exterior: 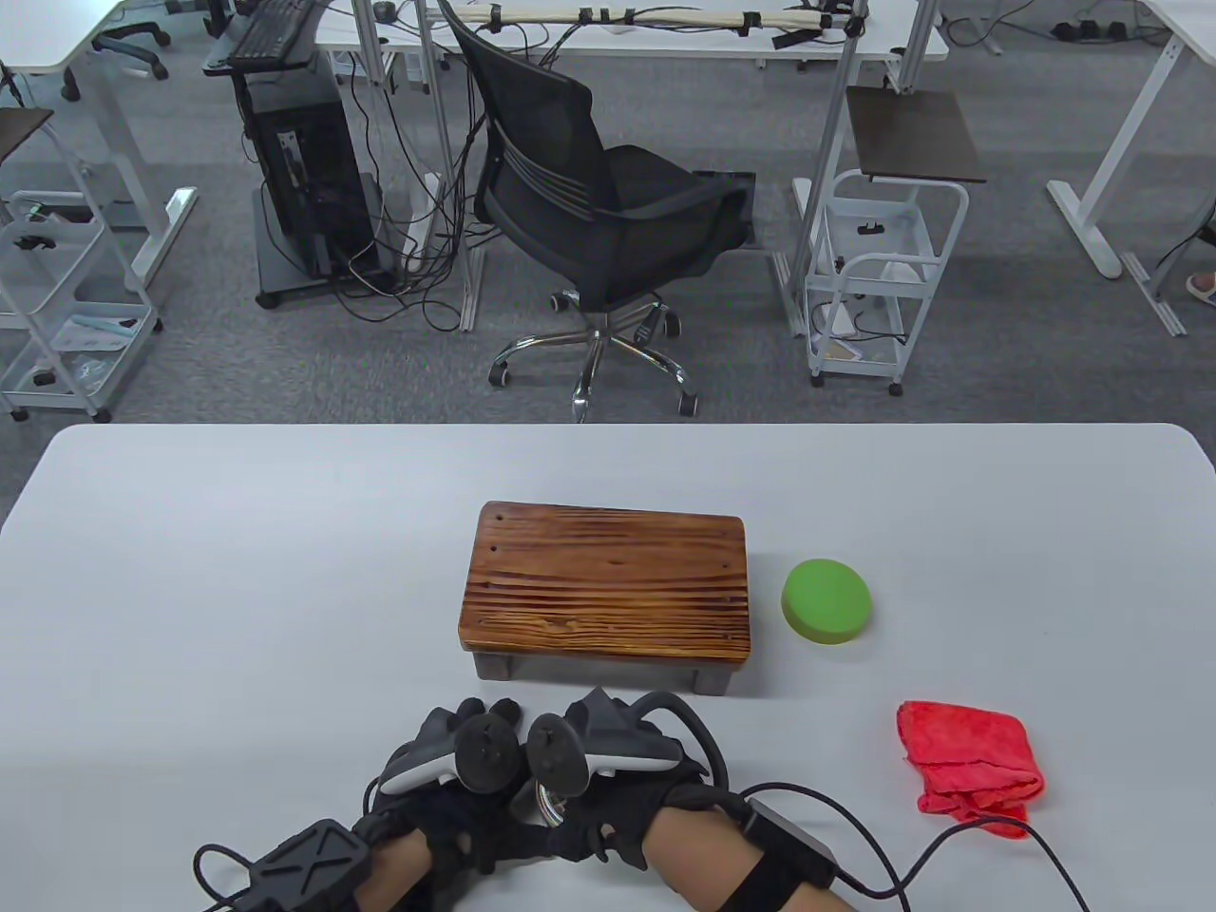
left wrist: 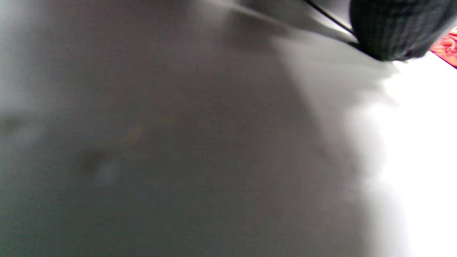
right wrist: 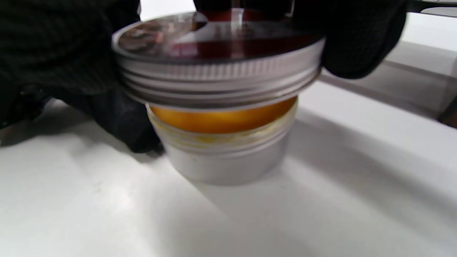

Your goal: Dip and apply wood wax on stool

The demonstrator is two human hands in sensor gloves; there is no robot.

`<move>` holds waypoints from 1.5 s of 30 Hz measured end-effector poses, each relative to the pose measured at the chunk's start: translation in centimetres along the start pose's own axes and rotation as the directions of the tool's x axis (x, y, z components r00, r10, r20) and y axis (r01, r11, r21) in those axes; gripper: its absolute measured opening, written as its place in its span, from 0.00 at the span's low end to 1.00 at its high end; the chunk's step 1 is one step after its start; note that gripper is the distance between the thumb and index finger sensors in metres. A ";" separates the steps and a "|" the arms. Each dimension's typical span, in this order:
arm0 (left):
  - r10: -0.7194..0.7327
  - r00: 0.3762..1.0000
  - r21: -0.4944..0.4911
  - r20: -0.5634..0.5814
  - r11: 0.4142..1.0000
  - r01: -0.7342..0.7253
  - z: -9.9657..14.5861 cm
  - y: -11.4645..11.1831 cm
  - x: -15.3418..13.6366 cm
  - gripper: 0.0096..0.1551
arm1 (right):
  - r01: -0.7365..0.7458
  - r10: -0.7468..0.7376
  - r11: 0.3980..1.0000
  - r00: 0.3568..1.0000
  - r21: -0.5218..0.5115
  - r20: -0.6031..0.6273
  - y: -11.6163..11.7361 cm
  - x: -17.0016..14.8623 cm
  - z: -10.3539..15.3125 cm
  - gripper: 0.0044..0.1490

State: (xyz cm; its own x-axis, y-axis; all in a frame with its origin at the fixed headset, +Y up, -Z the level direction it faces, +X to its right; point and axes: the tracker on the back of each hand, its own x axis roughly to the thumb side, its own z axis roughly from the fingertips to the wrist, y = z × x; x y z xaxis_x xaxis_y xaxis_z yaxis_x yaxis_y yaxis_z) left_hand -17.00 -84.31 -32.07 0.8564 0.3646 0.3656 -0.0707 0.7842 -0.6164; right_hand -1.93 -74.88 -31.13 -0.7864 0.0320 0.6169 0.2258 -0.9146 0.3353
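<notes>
A small wooden stool stands at the middle of the white table. Just in front of it, both gloved hands meet round a silver wax tin. In the right wrist view the tin stands on the table with orange wax showing under its raised lid. My right hand grips the lid from above, with fingers curled over its rim. My left hand holds the tin from the left, its glove against the wall. The left wrist view is blurred.
A round green sponge lies right of the stool. A crumpled red cloth lies near the table's front right; a corner of this cloth shows in the left wrist view. Glove cables trail over the front edge. An office chair stands beyond the table.
</notes>
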 end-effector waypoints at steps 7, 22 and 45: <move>0.004 1.000 -0.003 0.005 1.000 -0.004 0.0 -0.1 0.0 0.54 | 0.003 -0.003 1.000 1.000 0.002 0.005 0.2 0.3 -0.7 0.61; 0.004 1.000 -0.004 0.006 1.000 -0.004 0.0 -0.1 0.0 0.54 | -0.020 0.021 1.000 1.000 0.024 -0.012 1.1 0.3 -1.3 0.59; 0.004 1.000 -0.004 0.005 1.000 -0.004 0.0 -0.1 0.0 0.52 | 0.028 -0.041 0.996 0.988 0.087 0.147 -0.4 -1.7 -0.4 0.61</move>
State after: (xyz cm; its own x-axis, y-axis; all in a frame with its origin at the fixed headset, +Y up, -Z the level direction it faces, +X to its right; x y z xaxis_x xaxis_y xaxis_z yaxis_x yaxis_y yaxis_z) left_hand -16.95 -84.39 -32.00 0.8535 0.3702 0.3668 -0.0717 0.7805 -0.6210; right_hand -0.89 -74.73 -32.61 -0.7016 0.1282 0.7009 0.2528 -0.8749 0.4132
